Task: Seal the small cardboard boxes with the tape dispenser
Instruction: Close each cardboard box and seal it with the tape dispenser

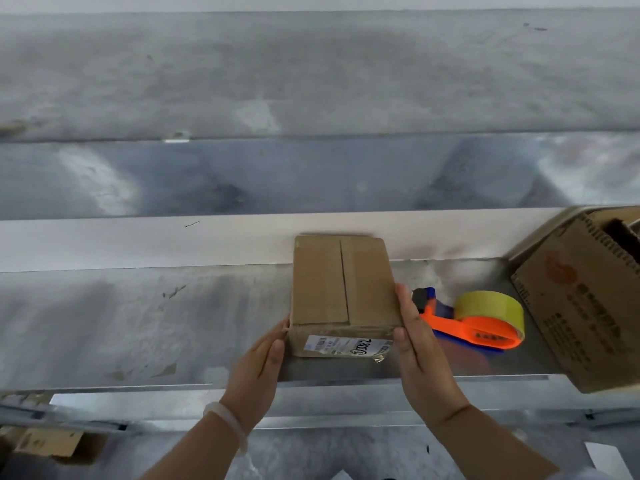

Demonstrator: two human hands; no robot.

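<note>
The left hand (259, 362) and right hand (420, 351) press flat and unclenched against opposite sides of the box (341, 289) on the desk (138, 323); the tape dispenser (479, 322) lies at its three o'clock.

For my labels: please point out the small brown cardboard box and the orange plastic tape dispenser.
small brown cardboard box (320, 282), head view, top left flap.
orange plastic tape dispenser (485, 336), head view, orange side plate.
</note>
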